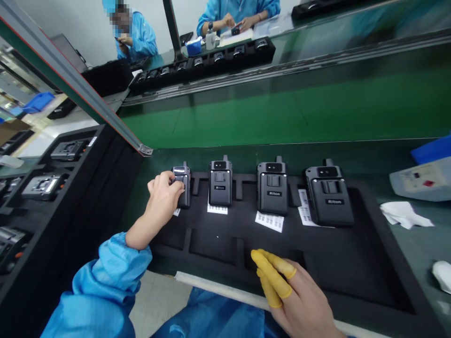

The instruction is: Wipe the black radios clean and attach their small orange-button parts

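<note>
Several black two-way radios with short antennas lie in a row on a black foam tray. My left hand is closed on the leftmost radio, thumb and fingers at its upper left side. Beside it lie a second radio, a third radio and a fourth radio, the latter three marked "Riton". White barcode label strips stick out from beneath them. Yellow finger cots cover fingers of my right hand, which hovers over the tray's near side, holding nothing, its fingers extended close together.
Stacked black foam trays with devices stand at left. A metal post rises beside them. A clear bottle, a crumpled white wipe and a blue object are at right. Two co-workers in blue sit beyond the green panel.
</note>
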Available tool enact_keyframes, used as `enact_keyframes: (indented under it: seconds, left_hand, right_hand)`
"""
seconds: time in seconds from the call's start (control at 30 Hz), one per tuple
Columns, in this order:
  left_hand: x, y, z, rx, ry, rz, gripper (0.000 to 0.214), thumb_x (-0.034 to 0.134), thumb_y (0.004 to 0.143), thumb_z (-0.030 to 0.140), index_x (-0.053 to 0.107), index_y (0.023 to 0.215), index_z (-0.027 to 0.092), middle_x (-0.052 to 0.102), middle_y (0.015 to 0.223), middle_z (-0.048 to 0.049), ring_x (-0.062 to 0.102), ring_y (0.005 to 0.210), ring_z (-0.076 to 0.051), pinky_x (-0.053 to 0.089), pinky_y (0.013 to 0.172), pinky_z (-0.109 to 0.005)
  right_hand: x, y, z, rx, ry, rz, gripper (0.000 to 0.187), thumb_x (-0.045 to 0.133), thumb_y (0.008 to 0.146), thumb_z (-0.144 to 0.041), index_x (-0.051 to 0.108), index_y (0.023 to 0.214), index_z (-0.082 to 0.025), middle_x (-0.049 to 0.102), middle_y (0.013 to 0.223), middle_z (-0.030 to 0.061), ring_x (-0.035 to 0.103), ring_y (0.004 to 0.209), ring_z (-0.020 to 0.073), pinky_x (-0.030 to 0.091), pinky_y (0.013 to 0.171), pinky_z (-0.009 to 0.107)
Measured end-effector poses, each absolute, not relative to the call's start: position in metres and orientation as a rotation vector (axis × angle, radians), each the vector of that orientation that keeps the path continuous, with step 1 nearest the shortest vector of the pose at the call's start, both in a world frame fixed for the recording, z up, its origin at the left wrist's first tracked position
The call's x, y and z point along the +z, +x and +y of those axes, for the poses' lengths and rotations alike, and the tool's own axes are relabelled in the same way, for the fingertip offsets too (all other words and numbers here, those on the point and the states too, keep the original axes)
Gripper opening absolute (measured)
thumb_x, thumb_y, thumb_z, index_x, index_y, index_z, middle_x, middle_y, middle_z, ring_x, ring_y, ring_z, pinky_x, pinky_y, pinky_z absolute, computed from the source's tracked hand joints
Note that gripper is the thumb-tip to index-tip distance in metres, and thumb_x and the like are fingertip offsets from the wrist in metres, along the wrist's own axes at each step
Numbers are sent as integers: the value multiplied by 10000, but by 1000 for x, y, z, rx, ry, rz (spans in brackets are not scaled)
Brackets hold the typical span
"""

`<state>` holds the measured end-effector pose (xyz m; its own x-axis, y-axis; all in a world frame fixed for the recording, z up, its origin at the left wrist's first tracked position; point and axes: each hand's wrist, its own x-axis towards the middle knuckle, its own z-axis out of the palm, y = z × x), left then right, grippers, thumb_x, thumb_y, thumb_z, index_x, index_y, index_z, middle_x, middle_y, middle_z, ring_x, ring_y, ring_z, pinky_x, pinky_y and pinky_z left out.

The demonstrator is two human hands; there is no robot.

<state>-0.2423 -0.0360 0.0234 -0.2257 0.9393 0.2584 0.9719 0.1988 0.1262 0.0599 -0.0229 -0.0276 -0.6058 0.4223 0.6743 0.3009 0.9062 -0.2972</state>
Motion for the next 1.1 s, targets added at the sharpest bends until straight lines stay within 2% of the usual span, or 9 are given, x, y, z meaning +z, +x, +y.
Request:
enact_keyframes:
  seconds: [0.17, 0.3, 0.4, 0.53, 0.67, 0.73, 0.87, 1.1]
  left_hand:
    - [20, -243, -36, -520, -1886, -2423, 141, 460, 843, 160, 571, 763, 192, 480, 987, -94, 442, 891, -250, 360, 806, -448]
    - [20, -247, -45, -761, -1864, -2487, 121, 429, 831, 164, 502, 740, 199, 455, 926, -77, 459, 896, -233, 400, 846, -432]
    - [20, -253, -53, -975, -1815, -2537, 127, 427, 828, 186, 468, 711, 211, 444, 884, -56, 484, 897, -212, 422, 874, -405]
    - [15, -261, -57, -1284, -1667, -2617, 157, 501, 809, 296, 467, 680, 212, 460, 868, -41, 513, 898, -209, 444, 888, -424]
    - [11, -263, -59, -1711, -1445, -2677, 306, 532, 788, 492, 445, 727, 205, 474, 924, -26, 584, 861, -186, 510, 809, -419]
    - [15, -261, -61, -1933, -1327, -2663, 366, 552, 766, 550, 432, 747, 205, 484, 942, -17, 603, 872, -171, 508, 831, -408]
    - [37, -244, -67, -2296, -1193, -2613, 409, 666, 696, 548, 453, 748, 202, 533, 974, -21, 603, 911, -165, 488, 872, -389]
    - [67, -181, -54, -2674, -1337, -2646, 419, 757, 633, 521, 516, 772, 207, 617, 925, -39, 617, 835, -169, 512, 766, -342]
  right_hand:
    - [-28, 61, -24, 209, -534, -2260, 346, 495, 806, -43, 598, 1124, -131, 636, 914, 111, 604, 851, 192, 540, 734, 319]
    - [-29, 62, -24, 188, -518, -2260, 297, 503, 795, -32, 616, 1057, -115, 639, 903, 121, 601, 832, 192, 539, 734, 325]
    - [-31, 61, -24, 163, -515, -2260, 329, 497, 783, -17, 614, 1074, -116, 643, 888, 118, 601, 820, 194, 543, 736, 333]
    - [-31, 61, -25, 148, -522, -2254, 330, 479, 786, -17, 620, 1058, -139, 649, 862, 99, 606, 803, 185, 546, 731, 323]
    - [-29, 62, -24, 126, -515, -2240, 275, 478, 805, -45, 626, 1008, -156, 653, 840, 83, 612, 792, 176, 549, 746, 324]
    - [-29, 62, -23, 117, -510, -2237, 301, 477, 810, -57, 623, 1044, -178, 658, 836, 70, 619, 788, 170, 554, 745, 320]
    - [-27, 60, -23, 133, -489, -2226, 329, 477, 811, -55, 617, 1082, -180, 664, 827, 74, 628, 763, 176, 569, 705, 322]
    - [-18, 72, -26, 322, -519, -2054, 481, 475, 832, -48, 501, 1290, -195, 653, 943, 81, 637, 872, 167, 572, 723, 290]
